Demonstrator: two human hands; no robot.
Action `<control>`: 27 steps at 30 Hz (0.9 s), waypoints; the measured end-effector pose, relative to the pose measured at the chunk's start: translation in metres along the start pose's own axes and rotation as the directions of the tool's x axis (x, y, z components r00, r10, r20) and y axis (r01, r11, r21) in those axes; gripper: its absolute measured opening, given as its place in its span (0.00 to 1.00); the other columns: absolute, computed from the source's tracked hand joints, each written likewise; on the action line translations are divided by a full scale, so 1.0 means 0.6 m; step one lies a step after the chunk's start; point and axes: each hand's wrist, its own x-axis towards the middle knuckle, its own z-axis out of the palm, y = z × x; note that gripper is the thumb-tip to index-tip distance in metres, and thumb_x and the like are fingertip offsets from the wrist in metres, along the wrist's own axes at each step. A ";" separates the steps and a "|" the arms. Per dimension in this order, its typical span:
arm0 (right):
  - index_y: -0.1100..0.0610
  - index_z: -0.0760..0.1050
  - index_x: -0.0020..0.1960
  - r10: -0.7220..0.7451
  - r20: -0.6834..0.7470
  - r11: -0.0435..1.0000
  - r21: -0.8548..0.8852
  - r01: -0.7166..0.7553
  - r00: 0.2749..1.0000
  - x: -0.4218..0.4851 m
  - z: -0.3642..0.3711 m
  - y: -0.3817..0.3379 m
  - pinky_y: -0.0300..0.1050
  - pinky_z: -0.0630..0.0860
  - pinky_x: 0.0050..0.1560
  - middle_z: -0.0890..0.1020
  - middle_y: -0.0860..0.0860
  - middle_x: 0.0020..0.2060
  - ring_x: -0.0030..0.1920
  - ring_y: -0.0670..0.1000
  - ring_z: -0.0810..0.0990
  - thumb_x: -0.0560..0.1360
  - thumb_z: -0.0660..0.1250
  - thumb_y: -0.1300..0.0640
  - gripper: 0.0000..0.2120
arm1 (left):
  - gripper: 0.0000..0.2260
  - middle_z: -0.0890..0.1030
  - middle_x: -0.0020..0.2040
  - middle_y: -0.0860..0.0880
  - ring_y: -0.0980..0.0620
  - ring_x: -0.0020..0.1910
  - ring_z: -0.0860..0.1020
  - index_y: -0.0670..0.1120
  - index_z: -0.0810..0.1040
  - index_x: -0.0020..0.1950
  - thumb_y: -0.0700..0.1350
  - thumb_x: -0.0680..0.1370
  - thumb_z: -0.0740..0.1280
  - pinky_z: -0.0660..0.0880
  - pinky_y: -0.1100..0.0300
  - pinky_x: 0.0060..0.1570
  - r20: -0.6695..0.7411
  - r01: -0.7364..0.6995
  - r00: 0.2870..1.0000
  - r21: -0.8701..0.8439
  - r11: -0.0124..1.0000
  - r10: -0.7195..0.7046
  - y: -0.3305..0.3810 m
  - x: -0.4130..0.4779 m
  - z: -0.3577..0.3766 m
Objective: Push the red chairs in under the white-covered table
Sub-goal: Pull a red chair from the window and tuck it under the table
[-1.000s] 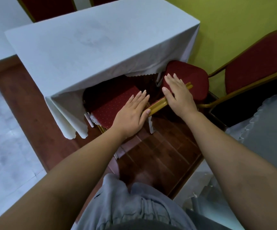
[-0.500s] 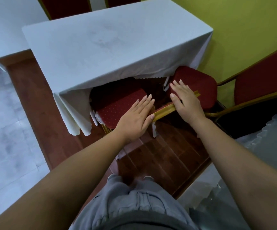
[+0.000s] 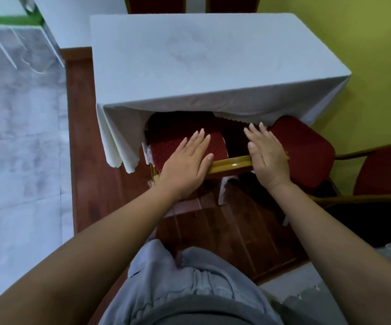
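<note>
The white-covered table [image 3: 201, 66] stands straight ahead of me. A red chair [image 3: 166, 148] with a gold frame sits at its near side, its dotted seat partly under the hanging cloth. My left hand [image 3: 187, 160] and my right hand [image 3: 266, 156] both lie flat, fingers stretched, on the gold top rail [image 3: 229, 164] of its backrest, without curling around it. A second red chair [image 3: 307, 151] stands to the right, turned sideways, only the front corner of its seat under the table's corner.
The yellow wall [image 3: 365, 55] runs close along the right. Two more red chair backs [image 3: 154, 4] show beyond the table's far edge. Another white-covered table [image 3: 49, 19] is at the upper left, white cloth [image 3: 330, 289] at lower right. Wooden floor [image 3: 225, 231] lies underfoot, grey tiles [image 3: 21, 137] to the left.
The view has swung so the table and chair now lie square in front of me. Both hands stay flat on the gold rail, which now runs nearly level.
</note>
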 end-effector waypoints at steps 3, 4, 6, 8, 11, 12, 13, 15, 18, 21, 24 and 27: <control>0.56 0.70 0.71 -0.027 -0.038 1.000 -0.002 0.027 0.999 0.002 0.004 0.002 0.54 0.57 0.74 0.71 0.52 0.71 0.75 0.52 0.60 0.81 0.46 0.48 0.26 | 0.30 0.51 0.79 0.47 0.55 0.78 0.46 0.46 0.52 0.79 0.60 0.81 0.39 0.43 0.57 0.76 -0.041 0.055 0.998 0.066 0.996 -0.053 0.005 0.004 0.007; 0.56 0.71 0.70 -0.030 -0.049 1.000 0.001 0.030 0.998 0.003 0.006 0.003 0.54 0.57 0.74 0.71 0.52 0.71 0.75 0.52 0.61 0.81 0.46 0.48 0.25 | 0.30 0.52 0.79 0.47 0.54 0.78 0.47 0.46 0.53 0.79 0.60 0.81 0.40 0.44 0.56 0.77 -0.059 0.066 0.996 0.078 0.995 -0.062 0.005 0.004 0.008; 0.56 0.71 0.70 -0.035 -0.061 0.999 0.006 0.035 0.998 0.008 0.008 0.003 0.54 0.58 0.74 0.71 0.52 0.70 0.75 0.52 0.61 0.81 0.46 0.48 0.25 | 0.30 0.54 0.79 0.46 0.53 0.78 0.48 0.45 0.55 0.78 0.59 0.81 0.41 0.44 0.56 0.77 -0.095 0.080 0.993 0.088 0.993 -0.071 0.005 0.005 0.008; 0.56 0.71 0.71 -0.039 -0.046 0.999 -0.001 0.039 0.998 0.016 0.010 0.005 0.52 0.57 0.74 0.71 0.52 0.71 0.75 0.52 0.60 0.81 0.46 0.47 0.26 | 0.29 0.54 0.79 0.46 0.53 0.78 0.48 0.45 0.55 0.78 0.59 0.81 0.41 0.44 0.56 0.77 -0.110 0.098 0.990 0.088 0.991 -0.088 0.004 0.010 0.007; 0.56 0.70 0.71 -0.034 -0.017 0.999 -0.011 0.034 0.999 0.032 0.013 0.007 0.48 0.53 0.73 0.70 0.51 0.71 0.76 0.51 0.59 0.80 0.46 0.46 0.26 | 0.30 0.54 0.79 0.46 0.53 0.78 0.48 0.44 0.55 0.78 0.59 0.81 0.41 0.44 0.56 0.77 -0.116 0.118 0.987 0.096 0.988 -0.107 0.001 0.021 0.002; 0.56 0.70 0.71 -0.033 -0.012 0.999 -0.011 0.033 0.999 0.038 0.013 0.008 0.48 0.53 0.73 0.70 0.51 0.71 0.76 0.51 0.59 0.80 0.45 0.46 0.27 | 0.30 0.54 0.79 0.46 0.53 0.78 0.49 0.44 0.55 0.78 0.59 0.81 0.40 0.44 0.56 0.77 -0.119 0.122 0.987 0.102 0.987 -0.110 -0.001 0.025 0.001; 0.56 0.70 0.71 -0.033 -0.007 0.999 -0.012 0.033 0.999 0.044 0.014 0.009 0.48 0.53 0.74 0.70 0.51 0.71 0.76 0.51 0.59 0.80 0.45 0.46 0.27 | 0.30 0.54 0.79 0.46 0.53 0.78 0.49 0.44 0.55 0.78 0.59 0.81 0.40 0.44 0.56 0.77 -0.121 0.123 0.986 0.104 0.987 -0.111 -0.003 0.030 0.001; 0.56 0.69 0.72 -0.035 0.003 0.999 -0.018 0.035 0.999 0.054 0.017 0.011 0.49 0.53 0.74 0.70 0.51 0.72 0.76 0.51 0.58 0.80 0.44 0.46 0.28 | 0.30 0.55 0.79 0.46 0.53 0.78 0.49 0.44 0.56 0.78 0.59 0.81 0.40 0.44 0.55 0.77 -0.122 0.126 0.986 0.104 0.987 -0.113 -0.008 0.039 0.001; 0.56 0.69 0.72 -0.024 0.011 1.000 -0.012 0.025 1.000 0.071 0.021 0.011 0.50 0.53 0.75 0.69 0.51 0.72 0.76 0.51 0.58 0.80 0.44 0.46 0.28 | 0.30 0.56 0.78 0.46 0.53 0.78 0.49 0.44 0.56 0.78 0.59 0.81 0.40 0.46 0.54 0.77 -0.129 0.130 0.985 0.114 0.985 -0.115 -0.018 0.054 -0.001; 0.56 0.68 0.72 -0.020 0.028 0.999 -0.027 0.021 0.999 0.091 0.025 0.011 0.50 0.52 0.75 0.69 0.52 0.72 0.76 0.51 0.58 0.80 0.43 0.45 0.29 | 0.30 0.55 0.79 0.45 0.52 0.78 0.49 0.44 0.56 0.78 0.58 0.81 0.40 0.46 0.53 0.77 -0.132 0.134 0.984 0.112 0.985 -0.119 -0.028 0.071 -0.005; 0.56 0.67 0.73 -0.020 0.047 0.999 -0.043 0.022 0.999 0.113 0.030 0.013 0.49 0.51 0.75 0.68 0.52 0.73 0.76 0.51 0.57 0.80 0.41 0.45 0.30 | 0.30 0.54 0.79 0.46 0.53 0.78 0.48 0.45 0.55 0.78 0.59 0.81 0.40 0.45 0.54 0.77 -0.121 0.149 0.983 0.106 0.983 -0.136 -0.040 0.088 -0.006; 0.56 0.67 0.73 -0.019 0.047 0.999 -0.043 0.021 0.999 0.133 0.035 0.015 0.49 0.52 0.75 0.68 0.52 0.73 0.76 0.51 0.57 0.80 0.41 0.45 0.30 | 0.30 0.53 0.79 0.47 0.54 0.78 0.47 0.45 0.54 0.78 0.59 0.81 0.40 0.44 0.55 0.77 -0.126 0.166 0.980 0.088 0.982 -0.154 -0.050 0.104 -0.009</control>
